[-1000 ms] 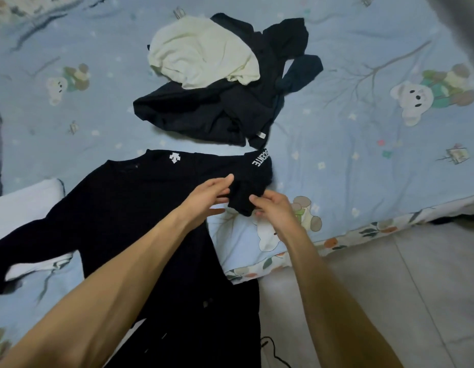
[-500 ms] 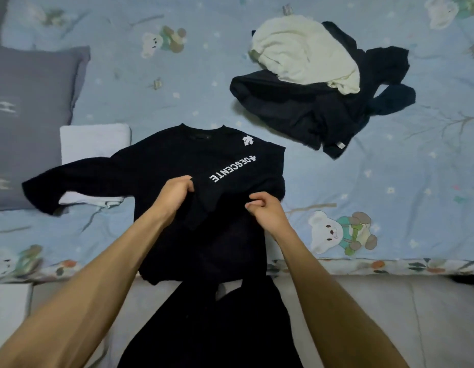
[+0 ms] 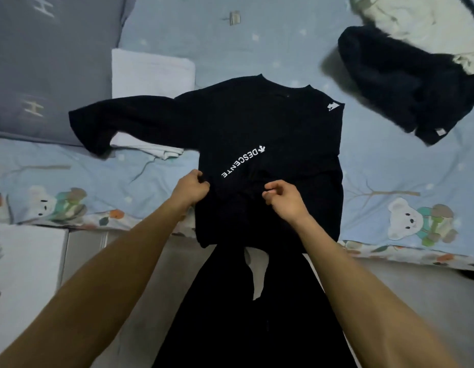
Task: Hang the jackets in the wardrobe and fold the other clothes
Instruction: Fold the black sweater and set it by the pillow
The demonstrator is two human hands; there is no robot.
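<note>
Black shirt [image 3: 267,128] flat on bed [image 3: 390,168], frame center, right sleeve folded in, ready for folding. Left hand [image 3: 192,188] pinches sleeve cuff; right hand [image 3: 286,199] curled, grip unclear. Pile [image 3: 406,83] upper right waits.

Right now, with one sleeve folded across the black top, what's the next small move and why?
Probably fold the other sleeve in. The black top lies flat on the bed, its lettered sleeve already crossing the chest, while that one still sticks out over the white folded cloth. The left hand grips fabric nearest it; the right hand looks curled, seemingly holding nothing.
</note>
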